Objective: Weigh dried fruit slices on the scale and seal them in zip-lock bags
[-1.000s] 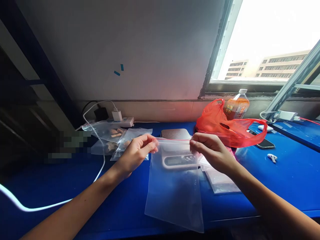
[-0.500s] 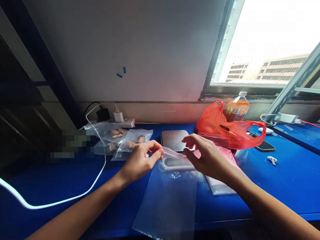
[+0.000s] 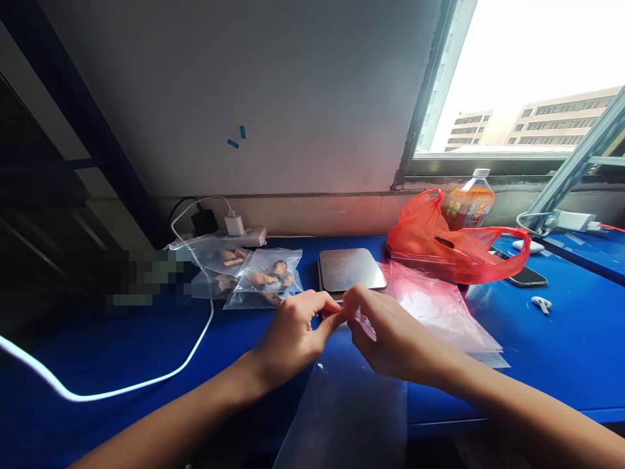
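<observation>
A clear zip-lock bag (image 3: 356, 404) hangs down in front of the desk edge. My left hand (image 3: 303, 326) pinches its top edge between thumb and fingers. My right hand (image 3: 385, 332) is closed on the same top edge, its fingertips meeting those of the left; a bit of the pink zip strip shows inside its curled fingers. Just beyond my hands a flat silver scale (image 3: 351, 268) lies on the desk. To its right is a stack of clear and pinkish plastic bags (image 3: 439, 309).
Several zip bags of brown dried pieces (image 3: 268, 277) lie left of the scale. A white cable (image 3: 161, 378) loops across the left. A red plastic bag (image 3: 454, 254), a drink bottle (image 3: 471, 202), a phone (image 3: 525, 275) and an earbud (image 3: 541, 304) are on the right.
My right hand has moved left and closed on the bag's top edge against my left fingertips. The left hand has shifted right and slightly nearer. The hanging bag has moved right.
</observation>
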Demonstrator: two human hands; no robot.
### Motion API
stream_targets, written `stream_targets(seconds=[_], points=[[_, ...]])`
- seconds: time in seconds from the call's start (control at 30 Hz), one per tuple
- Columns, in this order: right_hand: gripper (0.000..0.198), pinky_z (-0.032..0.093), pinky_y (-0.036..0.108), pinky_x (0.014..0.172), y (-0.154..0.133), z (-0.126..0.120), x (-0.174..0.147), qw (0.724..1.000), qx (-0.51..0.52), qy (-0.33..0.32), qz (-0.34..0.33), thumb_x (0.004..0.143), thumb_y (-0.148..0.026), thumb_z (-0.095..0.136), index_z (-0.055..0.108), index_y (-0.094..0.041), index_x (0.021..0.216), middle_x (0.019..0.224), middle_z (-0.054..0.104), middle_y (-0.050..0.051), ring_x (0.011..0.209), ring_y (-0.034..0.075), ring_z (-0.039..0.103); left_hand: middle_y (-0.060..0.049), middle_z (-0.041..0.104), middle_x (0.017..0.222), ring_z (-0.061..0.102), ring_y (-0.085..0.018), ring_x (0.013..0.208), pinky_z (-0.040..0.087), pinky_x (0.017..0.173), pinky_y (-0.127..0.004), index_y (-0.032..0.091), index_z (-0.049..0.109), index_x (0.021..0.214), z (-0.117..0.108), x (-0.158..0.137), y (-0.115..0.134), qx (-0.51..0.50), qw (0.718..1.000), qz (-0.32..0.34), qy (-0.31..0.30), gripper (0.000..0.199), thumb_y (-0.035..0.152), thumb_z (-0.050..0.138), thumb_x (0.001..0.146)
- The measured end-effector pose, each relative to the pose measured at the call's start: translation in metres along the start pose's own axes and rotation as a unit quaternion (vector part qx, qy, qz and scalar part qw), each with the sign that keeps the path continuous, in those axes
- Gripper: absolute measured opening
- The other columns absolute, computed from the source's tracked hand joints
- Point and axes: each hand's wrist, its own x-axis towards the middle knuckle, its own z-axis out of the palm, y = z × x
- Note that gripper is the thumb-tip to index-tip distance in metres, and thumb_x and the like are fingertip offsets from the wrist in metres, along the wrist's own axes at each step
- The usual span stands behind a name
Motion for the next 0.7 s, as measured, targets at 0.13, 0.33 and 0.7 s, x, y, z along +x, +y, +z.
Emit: stream_targets(seconds=[0.13,0.33,0.7], points=[[0.020,0.039,0.023,0.055,0.000,0.007,-0.002,1.000,0.015,0.016,0.014,0.076,-0.006,0.046,0.043,-0.021,0.089,0.078,0.061,0.001,0.064,0.013,0.054,-0.001,0.072,0.077,0.064,-0.016,0.073,0.046,0.068,-0.027,0.018,0.069,0.078,0.002,-0.004,-0.003,0.026,0.999,0.039,-0.008,0.013,0.021,0.062,0.088],[0.021,0.040,0.021,0.055,-0.004,-0.001,0.002,0.999,0.051,0.011,0.000,0.077,-0.005,0.046,0.039,-0.022,0.088,0.077,0.058,0.000,0.064,0.011,0.053,-0.002,0.070,0.076,0.064,-0.017,0.073,0.046,0.068,-0.028,0.019,0.067,0.078,-0.004,-0.002,-0.001,0.052,0.997,0.058,-0.021,0.014,0.020,0.058,0.089],[0.016,0.048,0.026,0.060,0.003,-0.029,0.013,0.997,0.008,0.063,0.033,0.083,-0.013,0.048,0.044,-0.022,0.096,0.085,0.063,0.003,0.071,0.014,0.061,-0.001,0.067,0.070,0.059,-0.015,0.065,0.042,0.058,-0.027,0.018,0.066,0.073,-0.048,0.021,0.003,0.044,0.997,-0.003,0.069,0.017,0.030,0.062,0.084]])
